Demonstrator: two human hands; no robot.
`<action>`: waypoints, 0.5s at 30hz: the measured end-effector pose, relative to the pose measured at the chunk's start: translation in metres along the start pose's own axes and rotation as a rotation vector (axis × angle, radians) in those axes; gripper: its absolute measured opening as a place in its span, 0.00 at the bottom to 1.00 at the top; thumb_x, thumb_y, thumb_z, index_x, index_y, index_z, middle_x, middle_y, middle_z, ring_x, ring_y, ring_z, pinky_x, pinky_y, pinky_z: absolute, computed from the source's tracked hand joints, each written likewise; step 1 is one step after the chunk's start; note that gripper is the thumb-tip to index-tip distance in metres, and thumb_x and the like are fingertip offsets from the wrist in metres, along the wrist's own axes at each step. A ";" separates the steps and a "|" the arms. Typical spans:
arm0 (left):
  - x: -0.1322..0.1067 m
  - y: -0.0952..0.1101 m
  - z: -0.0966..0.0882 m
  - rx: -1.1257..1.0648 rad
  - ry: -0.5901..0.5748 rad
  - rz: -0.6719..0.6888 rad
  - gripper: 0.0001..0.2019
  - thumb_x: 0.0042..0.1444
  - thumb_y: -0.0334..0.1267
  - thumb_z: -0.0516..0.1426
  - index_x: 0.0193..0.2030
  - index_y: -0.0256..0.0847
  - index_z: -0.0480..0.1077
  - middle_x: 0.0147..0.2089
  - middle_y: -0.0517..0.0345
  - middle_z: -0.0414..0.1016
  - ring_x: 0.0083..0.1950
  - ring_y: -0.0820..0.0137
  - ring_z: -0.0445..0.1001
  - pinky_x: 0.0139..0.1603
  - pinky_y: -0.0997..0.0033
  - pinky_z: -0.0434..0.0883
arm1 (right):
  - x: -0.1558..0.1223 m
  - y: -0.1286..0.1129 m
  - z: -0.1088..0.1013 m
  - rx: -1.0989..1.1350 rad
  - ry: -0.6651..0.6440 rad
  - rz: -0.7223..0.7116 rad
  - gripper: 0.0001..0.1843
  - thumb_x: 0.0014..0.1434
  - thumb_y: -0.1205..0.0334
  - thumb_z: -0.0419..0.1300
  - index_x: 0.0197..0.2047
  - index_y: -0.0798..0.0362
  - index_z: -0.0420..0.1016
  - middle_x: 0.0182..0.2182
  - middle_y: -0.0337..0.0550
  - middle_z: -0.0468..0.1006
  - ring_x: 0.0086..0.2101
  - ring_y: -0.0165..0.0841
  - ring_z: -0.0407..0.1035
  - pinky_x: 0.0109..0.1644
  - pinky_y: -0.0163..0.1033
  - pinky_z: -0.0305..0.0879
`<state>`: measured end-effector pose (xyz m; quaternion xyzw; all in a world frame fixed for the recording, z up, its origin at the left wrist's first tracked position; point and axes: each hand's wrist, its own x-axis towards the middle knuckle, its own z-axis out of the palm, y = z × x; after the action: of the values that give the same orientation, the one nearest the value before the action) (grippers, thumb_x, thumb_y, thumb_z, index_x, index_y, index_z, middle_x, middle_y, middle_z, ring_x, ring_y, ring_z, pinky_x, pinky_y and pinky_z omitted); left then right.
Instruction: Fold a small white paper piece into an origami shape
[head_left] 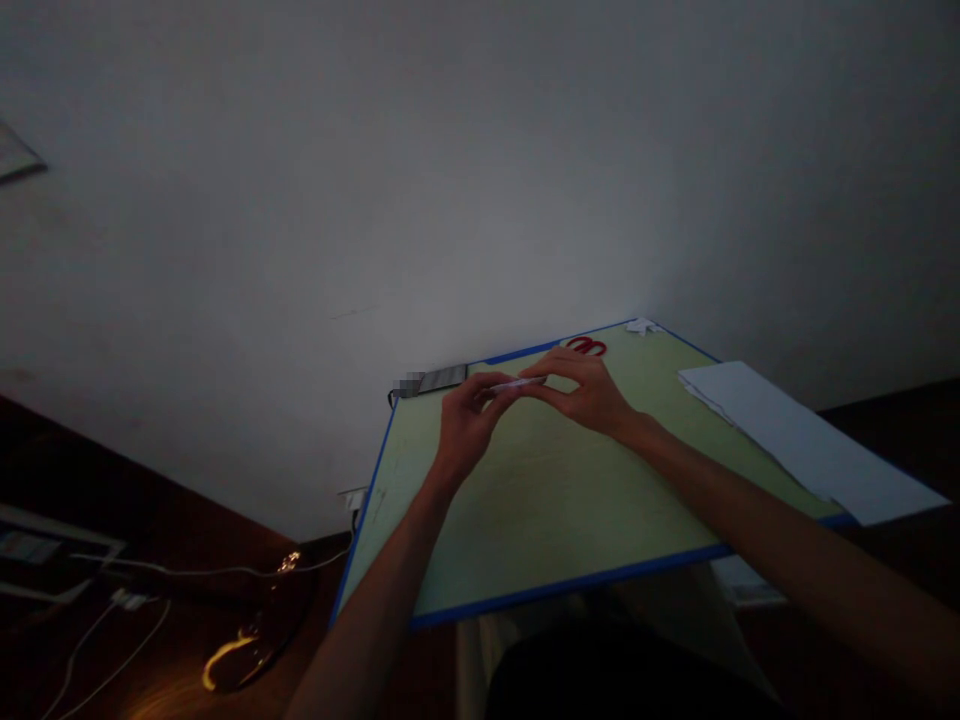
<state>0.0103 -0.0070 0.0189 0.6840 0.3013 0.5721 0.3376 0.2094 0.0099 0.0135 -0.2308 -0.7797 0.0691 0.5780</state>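
Between my two hands, above the table, is a small flat piece of folded white paper [517, 384], seen nearly edge-on. My left hand [466, 420] pinches its left end between thumb and fingers. The right end sits in the pinch of my right hand [585, 388]. Fingers cover much of the piece, so its full shape is hidden. Just beyond my right hand lie scissors with red handles [587, 346]; their blades are hidden behind the hand.
The pale green table [525, 530] has a blue edge and stands against a grey wall. White sheets [795, 435] overhang its right side. Paper scraps [642, 326] lie at the far corner, a dark flat object [442, 378] at the back left. A white cable [232, 571] runs at lower left.
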 end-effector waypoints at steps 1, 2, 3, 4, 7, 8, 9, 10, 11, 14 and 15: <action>0.000 0.001 0.000 -0.025 0.001 0.000 0.09 0.55 0.40 0.68 0.41 0.41 0.80 0.42 0.53 0.82 0.45 0.65 0.80 0.50 0.64 0.76 | 0.000 -0.001 -0.001 0.025 0.002 0.019 0.09 0.62 0.54 0.68 0.44 0.47 0.83 0.36 0.42 0.84 0.36 0.36 0.76 0.44 0.45 0.71; 0.000 0.002 0.001 -0.045 0.001 0.002 0.08 0.55 0.40 0.68 0.41 0.41 0.80 0.42 0.54 0.82 0.45 0.66 0.80 0.51 0.64 0.76 | 0.001 -0.002 -0.001 0.049 0.004 0.034 0.09 0.62 0.54 0.68 0.43 0.47 0.83 0.36 0.41 0.84 0.36 0.35 0.76 0.43 0.44 0.71; 0.000 0.003 0.001 -0.058 0.002 0.006 0.08 0.56 0.40 0.68 0.40 0.41 0.79 0.42 0.54 0.82 0.46 0.66 0.80 0.51 0.64 0.76 | 0.001 -0.003 -0.001 0.064 0.003 0.040 0.09 0.62 0.54 0.68 0.43 0.47 0.83 0.36 0.41 0.84 0.35 0.35 0.76 0.43 0.43 0.72; 0.000 0.003 0.001 -0.060 0.003 0.012 0.07 0.56 0.39 0.68 0.40 0.42 0.79 0.41 0.55 0.82 0.45 0.66 0.80 0.51 0.65 0.76 | 0.002 -0.004 -0.001 0.066 0.001 0.035 0.08 0.62 0.55 0.68 0.42 0.48 0.83 0.35 0.41 0.83 0.35 0.35 0.76 0.42 0.43 0.71; 0.000 0.005 0.001 0.012 0.008 0.044 0.06 0.57 0.39 0.67 0.40 0.41 0.79 0.41 0.54 0.83 0.44 0.66 0.81 0.51 0.63 0.76 | 0.002 -0.006 0.001 0.012 0.006 -0.044 0.05 0.62 0.58 0.68 0.40 0.49 0.82 0.34 0.42 0.83 0.36 0.35 0.75 0.44 0.44 0.71; 0.000 0.005 0.000 0.058 0.011 0.064 0.06 0.57 0.39 0.67 0.40 0.41 0.79 0.41 0.54 0.83 0.45 0.65 0.81 0.51 0.62 0.76 | 0.002 -0.006 0.001 -0.011 0.017 -0.080 0.05 0.62 0.59 0.68 0.41 0.49 0.81 0.35 0.42 0.83 0.37 0.35 0.75 0.45 0.44 0.71; -0.001 0.006 0.000 0.108 0.017 0.088 0.06 0.57 0.39 0.67 0.39 0.41 0.79 0.41 0.53 0.83 0.45 0.64 0.81 0.52 0.61 0.76 | 0.002 -0.005 0.002 -0.028 0.030 -0.109 0.04 0.63 0.60 0.68 0.41 0.49 0.81 0.35 0.42 0.83 0.38 0.35 0.75 0.45 0.45 0.71; -0.001 0.006 0.000 0.150 0.026 0.122 0.06 0.57 0.39 0.67 0.39 0.41 0.79 0.41 0.53 0.84 0.45 0.64 0.82 0.53 0.60 0.75 | 0.001 -0.004 0.002 -0.048 0.036 -0.138 0.03 0.63 0.61 0.67 0.41 0.49 0.81 0.35 0.43 0.83 0.38 0.36 0.75 0.46 0.45 0.71; -0.001 0.007 -0.001 0.191 0.035 0.171 0.06 0.57 0.39 0.67 0.38 0.42 0.78 0.42 0.53 0.84 0.45 0.64 0.82 0.53 0.59 0.75 | 0.001 -0.003 0.002 -0.070 0.034 -0.161 0.03 0.63 0.61 0.67 0.42 0.49 0.81 0.36 0.43 0.83 0.38 0.36 0.75 0.46 0.46 0.71; -0.001 0.009 -0.001 0.312 0.051 0.346 0.03 0.59 0.37 0.66 0.36 0.42 0.78 0.41 0.54 0.84 0.44 0.65 0.82 0.50 0.60 0.76 | 0.000 0.001 0.001 -0.163 0.024 -0.223 0.04 0.64 0.63 0.66 0.43 0.47 0.81 0.37 0.43 0.83 0.38 0.36 0.74 0.45 0.46 0.69; 0.000 0.009 0.000 0.344 0.050 0.396 0.02 0.60 0.36 0.65 0.36 0.42 0.78 0.41 0.54 0.84 0.44 0.65 0.82 0.50 0.60 0.76 | 0.000 0.002 0.000 -0.196 0.024 -0.245 0.05 0.64 0.64 0.66 0.44 0.47 0.81 0.37 0.42 0.84 0.38 0.36 0.74 0.45 0.46 0.69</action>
<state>0.0100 -0.0128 0.0264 0.7626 0.2624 0.5843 0.0902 0.2099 0.0116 0.0127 -0.1900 -0.7981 -0.0811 0.5660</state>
